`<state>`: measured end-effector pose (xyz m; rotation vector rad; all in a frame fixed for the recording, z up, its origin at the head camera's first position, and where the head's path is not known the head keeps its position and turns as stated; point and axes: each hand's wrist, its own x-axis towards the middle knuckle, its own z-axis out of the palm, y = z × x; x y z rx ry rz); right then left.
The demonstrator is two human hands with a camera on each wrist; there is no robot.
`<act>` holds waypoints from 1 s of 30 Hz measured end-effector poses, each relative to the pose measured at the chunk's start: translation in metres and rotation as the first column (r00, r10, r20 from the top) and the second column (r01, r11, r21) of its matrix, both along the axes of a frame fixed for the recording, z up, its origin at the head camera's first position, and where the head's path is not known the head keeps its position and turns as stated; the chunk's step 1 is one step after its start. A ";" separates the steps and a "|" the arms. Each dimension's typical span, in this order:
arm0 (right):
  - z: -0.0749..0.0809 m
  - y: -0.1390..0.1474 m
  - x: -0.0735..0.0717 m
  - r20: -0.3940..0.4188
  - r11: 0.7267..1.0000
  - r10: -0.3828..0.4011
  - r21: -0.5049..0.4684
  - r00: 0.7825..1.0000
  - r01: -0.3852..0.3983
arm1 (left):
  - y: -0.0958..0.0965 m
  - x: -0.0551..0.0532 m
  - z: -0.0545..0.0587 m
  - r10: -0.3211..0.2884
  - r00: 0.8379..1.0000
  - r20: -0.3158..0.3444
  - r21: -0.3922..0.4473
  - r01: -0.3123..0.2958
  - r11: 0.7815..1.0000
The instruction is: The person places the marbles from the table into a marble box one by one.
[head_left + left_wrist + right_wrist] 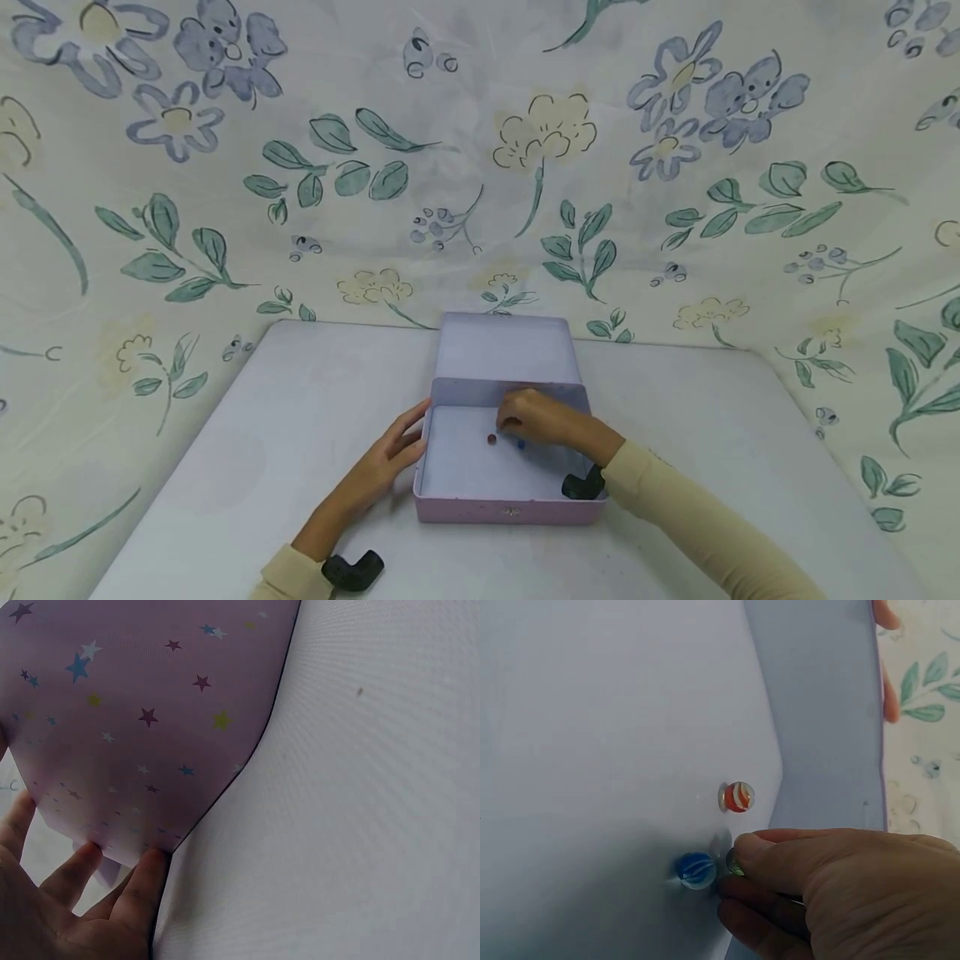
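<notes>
An open pink tin box (468, 511) stands on the table, its hinged lid (510, 346) tipped back. Inside, my right hand (542, 417) pinches a greenish glass marble (733, 862) between thumb and fingers; most of that marble is hidden by them. Close beside it, on the box floor, lies a blue swirled marble (696, 870). An orange and white marble (739, 796) sits a little apart from both. My left hand (378, 467) rests its extended fingertips against the box's left outer wall, which is printed with stars (148, 717) in the left wrist view.
The white table (322, 375) extends around the box on both sides. Behind it hangs a floral cloth (465, 167). Black straps or mounts (352, 572) are worn at both wrists, the right one over the box's front right corner.
</notes>
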<state>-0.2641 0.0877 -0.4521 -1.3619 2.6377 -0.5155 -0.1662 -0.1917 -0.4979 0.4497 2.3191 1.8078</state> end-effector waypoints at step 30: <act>0.043 0.023 0.003 0.013 0.989 0.054 -0.137 0.998 -0.052 | 0.002 0.002 0.001 0.024 1.000 0.017 -0.030 -0.024 0.999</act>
